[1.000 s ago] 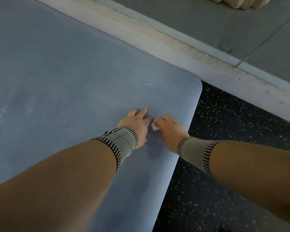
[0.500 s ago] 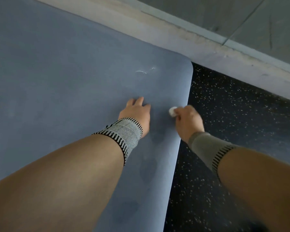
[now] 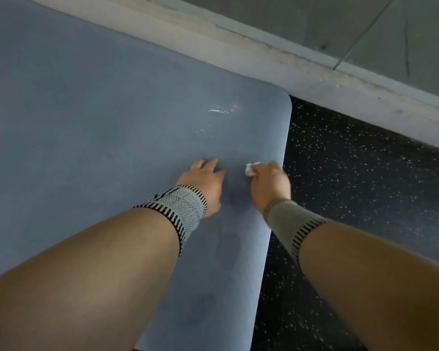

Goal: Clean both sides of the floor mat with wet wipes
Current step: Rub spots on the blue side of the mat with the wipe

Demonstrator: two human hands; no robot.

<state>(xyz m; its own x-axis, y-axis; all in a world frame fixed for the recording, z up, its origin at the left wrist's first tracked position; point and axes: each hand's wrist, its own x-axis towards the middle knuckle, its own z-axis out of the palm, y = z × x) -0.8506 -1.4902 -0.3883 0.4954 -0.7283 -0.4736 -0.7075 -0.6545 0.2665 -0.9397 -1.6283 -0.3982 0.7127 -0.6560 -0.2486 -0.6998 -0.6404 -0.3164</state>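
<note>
A blue-grey floor mat (image 3: 91,138) lies flat and fills the left of the view, its rounded far corner at the upper middle. My left hand (image 3: 205,183) rests on the mat with its fingers spread flat, pressing down. Just to its right, close to the mat's right edge, my right hand (image 3: 269,183) grips a small bunched white wet wipe (image 3: 251,169) and holds it against the mat. White streaks (image 3: 221,111) and darker damp patches mark the mat beyond and below the hands. Both wrists wear knitted grey bands.
Black speckled rubber flooring (image 3: 352,178) runs along the mat's right edge. A pale concrete kerb (image 3: 314,79) crosses diagonally behind the mat's far edge, with grey tiled floor (image 3: 314,19) beyond it.
My right hand with the wipe slid from beside my left hand out toward the mat's right edge, and now sits slightly back inward. My left hand stays planted.
</note>
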